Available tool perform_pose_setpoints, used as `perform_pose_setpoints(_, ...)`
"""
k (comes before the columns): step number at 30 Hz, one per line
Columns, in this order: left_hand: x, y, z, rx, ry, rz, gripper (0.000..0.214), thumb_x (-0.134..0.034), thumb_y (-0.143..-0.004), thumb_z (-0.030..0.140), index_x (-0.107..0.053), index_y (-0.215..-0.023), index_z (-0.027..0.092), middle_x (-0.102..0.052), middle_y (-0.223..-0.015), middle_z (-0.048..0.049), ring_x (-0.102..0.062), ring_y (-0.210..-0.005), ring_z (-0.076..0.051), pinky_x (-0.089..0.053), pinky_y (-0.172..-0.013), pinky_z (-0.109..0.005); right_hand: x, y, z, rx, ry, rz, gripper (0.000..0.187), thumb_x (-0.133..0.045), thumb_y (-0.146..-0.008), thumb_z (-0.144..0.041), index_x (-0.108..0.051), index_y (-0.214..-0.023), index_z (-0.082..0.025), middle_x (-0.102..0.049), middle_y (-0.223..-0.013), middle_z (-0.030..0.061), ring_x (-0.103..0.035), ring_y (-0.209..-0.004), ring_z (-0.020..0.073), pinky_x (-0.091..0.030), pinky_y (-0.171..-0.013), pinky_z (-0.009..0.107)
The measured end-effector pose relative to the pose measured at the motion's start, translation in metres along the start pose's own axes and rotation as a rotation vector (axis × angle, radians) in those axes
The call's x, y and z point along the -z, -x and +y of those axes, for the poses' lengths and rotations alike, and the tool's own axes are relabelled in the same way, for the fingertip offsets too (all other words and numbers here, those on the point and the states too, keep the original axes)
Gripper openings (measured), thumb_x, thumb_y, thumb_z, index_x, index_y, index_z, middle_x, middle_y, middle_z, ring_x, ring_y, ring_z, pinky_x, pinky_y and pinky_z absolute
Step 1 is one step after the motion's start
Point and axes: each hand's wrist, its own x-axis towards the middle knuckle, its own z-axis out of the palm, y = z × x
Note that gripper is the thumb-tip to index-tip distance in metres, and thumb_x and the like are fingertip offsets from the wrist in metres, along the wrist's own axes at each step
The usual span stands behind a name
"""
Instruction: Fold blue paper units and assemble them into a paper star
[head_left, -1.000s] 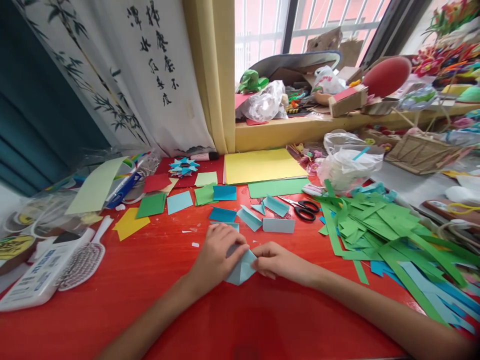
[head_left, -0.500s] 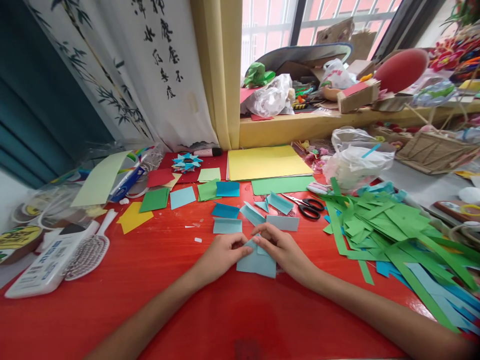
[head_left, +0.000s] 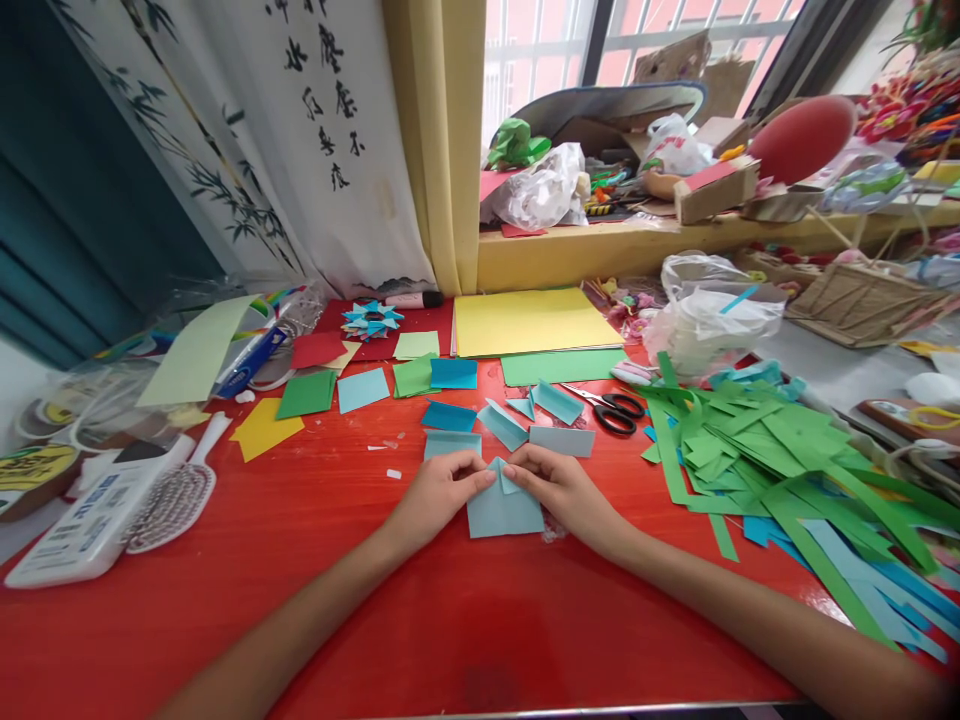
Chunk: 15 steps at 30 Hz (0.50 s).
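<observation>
A light blue sheet of paper [head_left: 506, 515] is held low over the red table, its top corners folded inward to a small peak. My left hand [head_left: 448, 490] pinches its upper left edge between thumb and fingers. On the other side, my right hand [head_left: 556, 488] pinches the folded flap near the peak. Just beyond my fingers lie several creased blue papers, among them a pale one [head_left: 562, 441], a light one [head_left: 452, 445] and a darker one [head_left: 448, 416]. Black-handled scissors [head_left: 616, 412] rest behind them to the right.
Green paper strips [head_left: 795, 460] heap on the right of the red table [head_left: 360, 640]. Yellow sheets [head_left: 532, 322] lie at the back, beside a blue folded-paper ring [head_left: 372, 320]. A hairbrush [head_left: 176, 500] and a white package [head_left: 94, 525] are at left.
My fingers have shifted to both sides of the peak, showing more of the folded flap. The paper now lies flatter and squarer to me. The view has shifted slightly.
</observation>
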Motion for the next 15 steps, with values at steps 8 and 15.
perform_pose_setpoints(8, -0.0011, 0.0006, 0.0039, -0.018, 0.051, 0.038, 0.019, -0.050, -0.075, 0.034, -0.056, -0.071, 0.016, -0.052, -0.068, 0.0008, -0.047, -0.066, -0.012, -0.038, -0.059, -0.021, -0.0011, 0.0003, 0.0035, 0.007, 0.044, -0.048, 0.032, -0.048, -0.076, -0.048, -0.046, -0.066, -0.018, -0.038, -0.053, -0.0054, -0.032, -0.037, 0.0048, -0.025, -0.033, 0.018)
perform_pose_setpoints(15, -0.0009, 0.0034, 0.0051, -0.047, -0.020, 0.158, 0.021, -0.049, -0.076, 0.036, -0.053, -0.068, 0.017, -0.046, -0.062, 0.0023, -0.040, -0.059, -0.011, -0.032, -0.052, -0.020, -0.0008, 0.0009, 0.0031, -0.052, 0.003, -0.061, 0.035, -0.045, -0.077, -0.052, -0.043, -0.067, -0.019, -0.035, -0.050, -0.0063, -0.034, -0.034, 0.0056, -0.024, -0.033, 0.018)
